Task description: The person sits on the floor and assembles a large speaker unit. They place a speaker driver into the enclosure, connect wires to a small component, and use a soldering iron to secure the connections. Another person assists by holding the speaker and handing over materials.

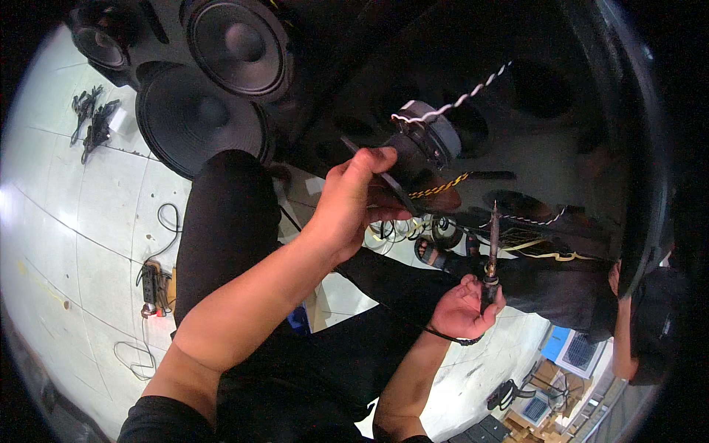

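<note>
My left hand grips the black flange of a small speaker driver, which has a round grey magnet at its back. A twisted black-and-white wire runs across the driver toward the upper right. Just below it, a twisted yellow-and-black wire passes near the flange. My right hand is closed around the handle of a soldering iron. Its tip points up, apart from the driver. Behind both hands stands a large black cabinet with round openings.
Large black speaker cones stand at the upper left. On the pale floor at left lie a power strip and black cable bundles. Another person's arm shows at right. Cardboard and boxes are at lower right.
</note>
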`<state>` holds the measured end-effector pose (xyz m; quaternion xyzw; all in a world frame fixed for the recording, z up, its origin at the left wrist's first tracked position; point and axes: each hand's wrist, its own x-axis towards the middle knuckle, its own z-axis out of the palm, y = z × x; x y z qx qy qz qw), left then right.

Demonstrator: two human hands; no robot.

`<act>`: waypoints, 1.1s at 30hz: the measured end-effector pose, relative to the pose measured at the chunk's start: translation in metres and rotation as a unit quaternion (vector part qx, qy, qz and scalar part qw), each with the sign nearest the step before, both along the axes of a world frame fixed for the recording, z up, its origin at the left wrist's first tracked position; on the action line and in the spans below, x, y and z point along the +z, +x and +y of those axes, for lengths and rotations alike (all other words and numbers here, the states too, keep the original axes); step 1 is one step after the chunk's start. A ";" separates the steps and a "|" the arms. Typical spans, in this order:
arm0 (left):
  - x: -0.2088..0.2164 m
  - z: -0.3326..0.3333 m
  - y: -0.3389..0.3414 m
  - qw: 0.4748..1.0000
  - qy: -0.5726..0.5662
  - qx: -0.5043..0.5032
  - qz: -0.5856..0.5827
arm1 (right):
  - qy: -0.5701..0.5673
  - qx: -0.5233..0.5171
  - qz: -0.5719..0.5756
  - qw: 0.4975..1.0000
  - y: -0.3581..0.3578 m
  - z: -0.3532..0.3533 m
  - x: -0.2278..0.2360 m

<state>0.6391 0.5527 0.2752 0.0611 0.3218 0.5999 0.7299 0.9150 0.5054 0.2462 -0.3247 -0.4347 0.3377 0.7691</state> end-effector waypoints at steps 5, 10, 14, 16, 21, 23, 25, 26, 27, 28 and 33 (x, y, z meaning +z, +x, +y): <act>0.006 0.001 -0.001 0.998 0.009 -0.022 -0.053 | 0.002 0.035 0.000 0.999 0.006 -0.001 -0.003; 0.002 0.001 -0.002 0.993 0.057 -0.047 -0.088 | 0.001 0.023 0.001 1.000 0.006 0.000 -0.003; 0.005 0.000 -0.001 0.993 0.042 -0.035 -0.106 | -0.001 0.018 -0.004 1.000 -0.001 0.001 0.000; 0.000 -0.001 0.000 0.990 0.047 -0.045 -0.123 | -0.004 0.021 -0.003 1.000 -0.001 0.000 0.000; 0.004 -0.002 -0.001 0.993 0.058 -0.029 -0.099 | 0.000 0.044 -0.049 0.998 0.007 0.001 -0.003; 0.008 -0.003 0.000 0.995 0.067 0.005 -0.076 | 0.003 0.016 -0.044 0.999 0.003 0.002 -0.004; -0.005 -0.003 0.007 0.982 0.056 0.095 0.150 | -0.006 0.007 -0.040 0.999 0.000 0.002 -0.003; -0.005 -0.003 0.006 0.954 0.048 0.140 0.262 | -0.017 0.014 -0.037 0.999 -0.002 0.000 0.000; -0.003 -0.003 0.007 0.936 0.046 0.158 0.310 | -0.028 0.021 -0.033 0.999 -0.004 -0.001 0.001; 0.000 -0.004 0.008 0.917 0.043 0.176 0.356 | -0.023 0.024 -0.042 0.999 -0.004 -0.001 0.001; -0.020 0.001 0.010 0.799 0.065 0.248 0.544 | -0.007 0.036 -0.048 0.998 -0.005 0.002 0.002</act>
